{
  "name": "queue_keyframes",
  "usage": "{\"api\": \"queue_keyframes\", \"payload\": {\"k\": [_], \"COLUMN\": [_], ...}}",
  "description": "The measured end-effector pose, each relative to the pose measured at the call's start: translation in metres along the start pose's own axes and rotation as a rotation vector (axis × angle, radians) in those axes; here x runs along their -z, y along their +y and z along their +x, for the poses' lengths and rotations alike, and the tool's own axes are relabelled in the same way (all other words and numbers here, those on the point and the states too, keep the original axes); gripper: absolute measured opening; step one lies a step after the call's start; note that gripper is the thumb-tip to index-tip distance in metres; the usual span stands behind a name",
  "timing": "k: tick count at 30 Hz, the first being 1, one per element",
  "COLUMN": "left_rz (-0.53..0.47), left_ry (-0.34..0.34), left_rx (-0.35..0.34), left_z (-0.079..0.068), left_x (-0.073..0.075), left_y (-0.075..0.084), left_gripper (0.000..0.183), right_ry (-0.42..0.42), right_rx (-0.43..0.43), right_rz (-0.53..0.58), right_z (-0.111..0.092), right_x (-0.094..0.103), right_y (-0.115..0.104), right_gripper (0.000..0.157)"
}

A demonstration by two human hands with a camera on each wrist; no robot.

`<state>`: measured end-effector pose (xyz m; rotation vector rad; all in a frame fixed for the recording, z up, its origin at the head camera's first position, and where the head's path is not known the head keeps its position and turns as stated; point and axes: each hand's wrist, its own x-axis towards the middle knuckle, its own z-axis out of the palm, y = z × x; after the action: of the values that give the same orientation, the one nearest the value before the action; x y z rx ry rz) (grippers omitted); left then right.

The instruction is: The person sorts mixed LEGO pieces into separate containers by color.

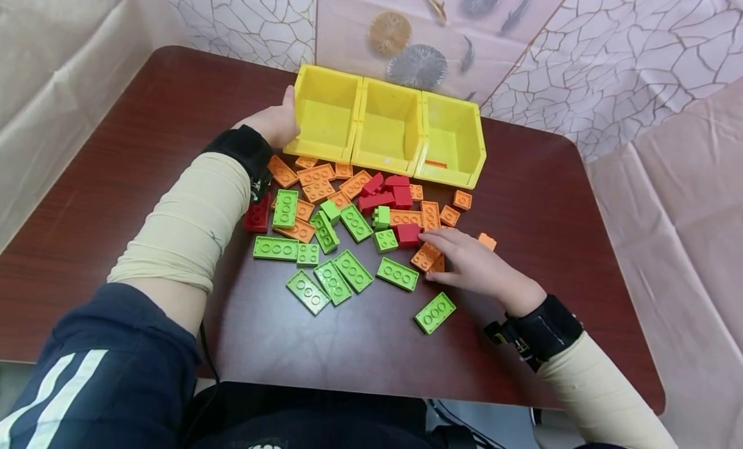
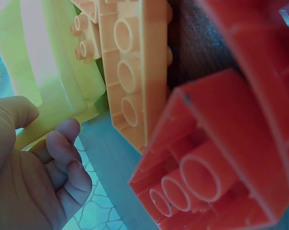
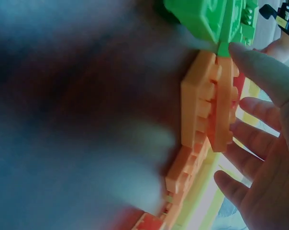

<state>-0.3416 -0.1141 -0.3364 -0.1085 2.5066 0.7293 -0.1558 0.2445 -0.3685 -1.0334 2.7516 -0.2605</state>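
My left hand (image 1: 274, 122) grips the left end of a row of three joined yellow bins (image 1: 326, 120). In the left wrist view, its thumb and curled fingers pinch the yellow bin's edge (image 2: 63, 108). Over the right side of the brick pile hovers my right hand (image 1: 478, 268), fingers spread and relaxed. Its fingertips are close to orange bricks (image 1: 425, 257) and a red brick (image 1: 408, 235); whether they touch is unclear. The right wrist view shows stacked orange bricks (image 3: 197, 100) beside those fingers, with nothing held.
Several green bricks (image 1: 397, 273) lie nearest the body, with orange bricks (image 1: 316, 175) and red bricks (image 1: 377, 201) towards the bins. A small orange piece (image 1: 435, 164) shows in the right bin. The brown table (image 1: 522, 171) meets a patterned backdrop (image 1: 244, 29).
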Motion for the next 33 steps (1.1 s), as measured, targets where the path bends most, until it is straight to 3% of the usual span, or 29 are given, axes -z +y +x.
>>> {"api": "queue_keyframes", "payload": {"k": [6,12,19,29,33], "left_rz": [0.03,0.077,0.111,0.089,0.108], "left_ry": [0.002,-0.002,0.021,0.018,0.014], "left_rx": [-0.018,-0.053,-0.068,-0.054,-0.066], "left_z": [-0.001,0.003,0.008,0.006,0.006], "left_x": [0.0,-0.001,-0.002,-0.001,0.001], "left_y": [0.0,0.0,-0.001,-0.001,-0.001], "left_gripper": [0.052,0.072,0.078,0.076,0.077], "right_ry": [0.022,0.068,0.136,0.119,0.16], "right_rx": [-0.012,-0.015,0.019,0.065,0.081], "right_rz": [-0.011,-0.011,-0.003,0.034,0.038], "right_z": [0.0,-0.001,-0.003,-0.003,-0.004], "right_x": [-0.009,-0.014,-0.01,-0.008,0.002], "right_y": [0.001,0.0,0.0,0.001,0.004], "right_gripper": [0.072,0.068,0.057,0.047,0.045]}}
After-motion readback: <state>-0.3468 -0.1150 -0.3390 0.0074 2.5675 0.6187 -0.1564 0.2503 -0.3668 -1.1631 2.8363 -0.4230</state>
